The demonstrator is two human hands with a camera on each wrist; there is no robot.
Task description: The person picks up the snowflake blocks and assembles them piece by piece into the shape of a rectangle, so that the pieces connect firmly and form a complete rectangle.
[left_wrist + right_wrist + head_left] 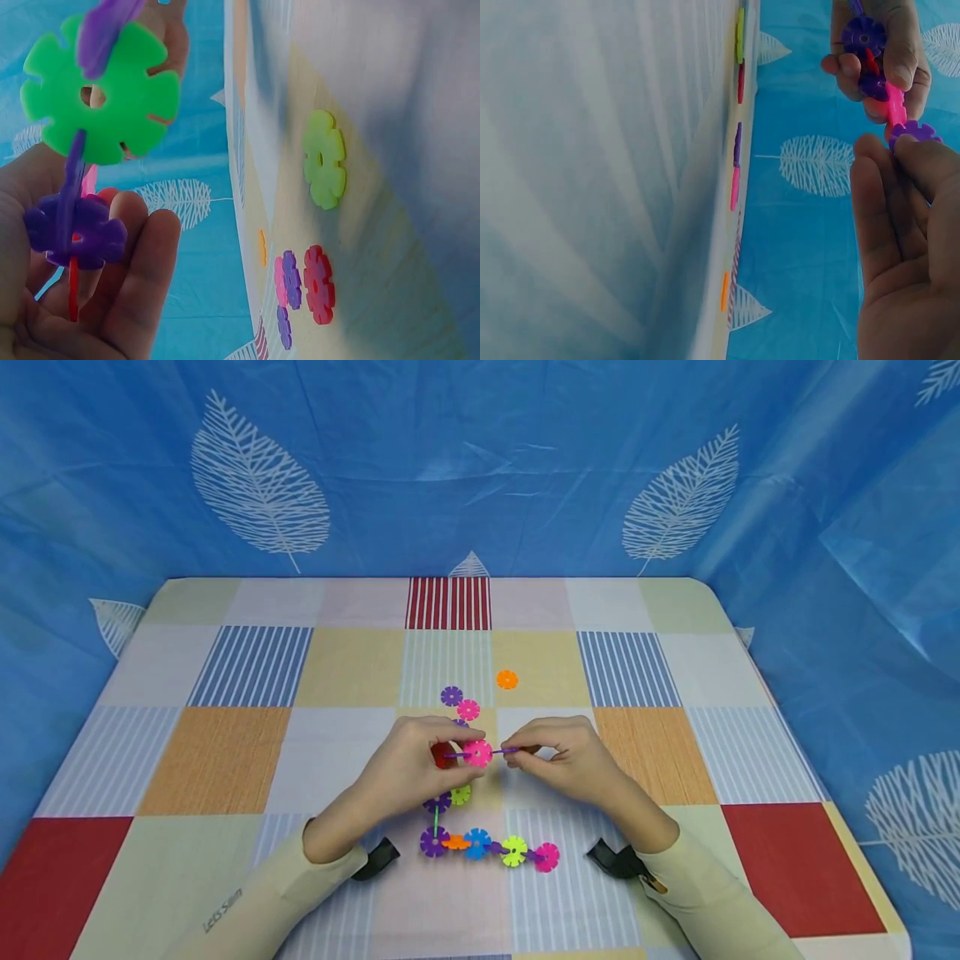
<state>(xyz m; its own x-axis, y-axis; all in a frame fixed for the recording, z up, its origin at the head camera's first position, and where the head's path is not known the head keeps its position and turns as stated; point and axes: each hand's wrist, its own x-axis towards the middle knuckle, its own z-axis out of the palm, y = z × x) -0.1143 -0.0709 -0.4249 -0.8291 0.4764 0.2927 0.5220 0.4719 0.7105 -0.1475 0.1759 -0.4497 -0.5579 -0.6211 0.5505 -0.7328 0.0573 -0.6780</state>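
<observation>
The left hand [420, 752] pinches a raised pink notched plastic disc [476, 746], the right hand [566, 756] a purple notched plastic disc [924, 133], edge-on from the head, face showing at the right wrist. Beyond lies an orange plastic disc [503, 680].

Free room, twelve to three o'clock of orange notched disc [507, 680]; obstacles: loose pink disc [468, 710], eight o'clock; right hand [567, 757], five o'clock.

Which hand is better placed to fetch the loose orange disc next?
Probably the right hand: it pinches just a purple disc, with the orange disc roughly straight ahead, while the left hand holds the linked discs.
</observation>
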